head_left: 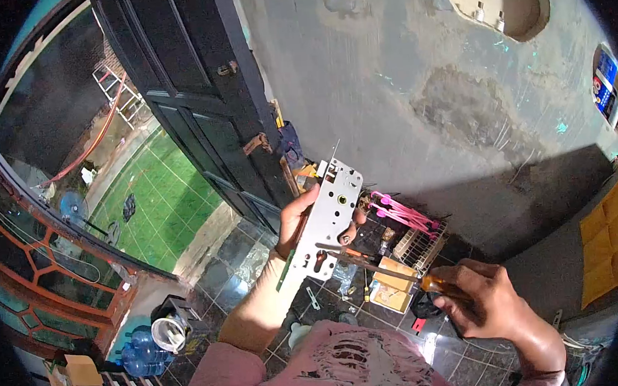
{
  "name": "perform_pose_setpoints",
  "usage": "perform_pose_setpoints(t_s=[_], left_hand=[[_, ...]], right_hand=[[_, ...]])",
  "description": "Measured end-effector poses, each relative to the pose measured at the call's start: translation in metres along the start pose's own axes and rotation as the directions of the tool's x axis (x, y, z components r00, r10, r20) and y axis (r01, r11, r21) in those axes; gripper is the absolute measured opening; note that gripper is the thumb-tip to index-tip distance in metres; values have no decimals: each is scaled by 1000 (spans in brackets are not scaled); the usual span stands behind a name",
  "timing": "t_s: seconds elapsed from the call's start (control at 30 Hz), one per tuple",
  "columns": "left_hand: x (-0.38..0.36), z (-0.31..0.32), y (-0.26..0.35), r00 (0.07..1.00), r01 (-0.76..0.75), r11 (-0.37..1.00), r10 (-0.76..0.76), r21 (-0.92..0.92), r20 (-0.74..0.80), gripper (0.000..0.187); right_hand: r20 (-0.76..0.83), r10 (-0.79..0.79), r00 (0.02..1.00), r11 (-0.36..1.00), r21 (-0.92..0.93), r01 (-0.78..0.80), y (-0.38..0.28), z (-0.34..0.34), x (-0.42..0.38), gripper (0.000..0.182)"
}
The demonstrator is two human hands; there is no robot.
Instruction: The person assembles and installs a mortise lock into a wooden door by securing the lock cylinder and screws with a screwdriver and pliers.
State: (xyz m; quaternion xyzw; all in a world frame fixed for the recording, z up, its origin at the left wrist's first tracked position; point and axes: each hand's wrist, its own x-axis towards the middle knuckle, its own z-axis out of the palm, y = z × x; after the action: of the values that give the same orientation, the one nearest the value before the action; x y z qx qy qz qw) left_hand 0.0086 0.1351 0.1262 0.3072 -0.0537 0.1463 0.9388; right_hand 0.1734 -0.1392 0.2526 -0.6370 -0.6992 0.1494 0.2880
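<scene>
My left hand [298,218] is wrapped around a silver mortise lock case [330,218], held up in front of me and tilted. Round holes, a brass-coloured hub and a keyhole-shaped cylinder opening show on its flat face. My right hand [491,298] grips a screwdriver [399,273] by its amber handle. The long shaft points left, and its tip overlaps the lock just above the cylinder opening in this view.
A dark panelled door [175,81] stands at the upper left, beside a grey patchy wall [360,98]. Below lie a wire basket [420,246], pink rods [406,214], a shallow box [393,294] and tools on dark tiles. Water jugs [143,352] and a bucket [169,334] sit lower left.
</scene>
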Motion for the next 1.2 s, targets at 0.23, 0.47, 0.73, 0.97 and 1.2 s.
perform_pose_setpoints(t_s=[0.23,0.47,0.73,0.97,1.2], left_hand=[[4,15,-3,991,-61,997,55,-52,-121,58],[7,12,-4,989,-46,994,58,95,-134,56],[7,8,-4,994,-13,996,23,92,-109,57],[9,2,-5,996,7,995,2,96,-93,59],[8,-3,-7,994,20,978,2,210,-106,57]], right_hand=[[-42,-58,997,998,20,58,7,23,-11,27],[-62,-114,992,994,-7,114,11,39,-12,29],[-42,-72,997,997,16,73,7,38,-10,28],[-9,-71,997,997,6,71,11,37,-11,30],[23,-158,987,973,-169,159,-3,27,-8,35]])
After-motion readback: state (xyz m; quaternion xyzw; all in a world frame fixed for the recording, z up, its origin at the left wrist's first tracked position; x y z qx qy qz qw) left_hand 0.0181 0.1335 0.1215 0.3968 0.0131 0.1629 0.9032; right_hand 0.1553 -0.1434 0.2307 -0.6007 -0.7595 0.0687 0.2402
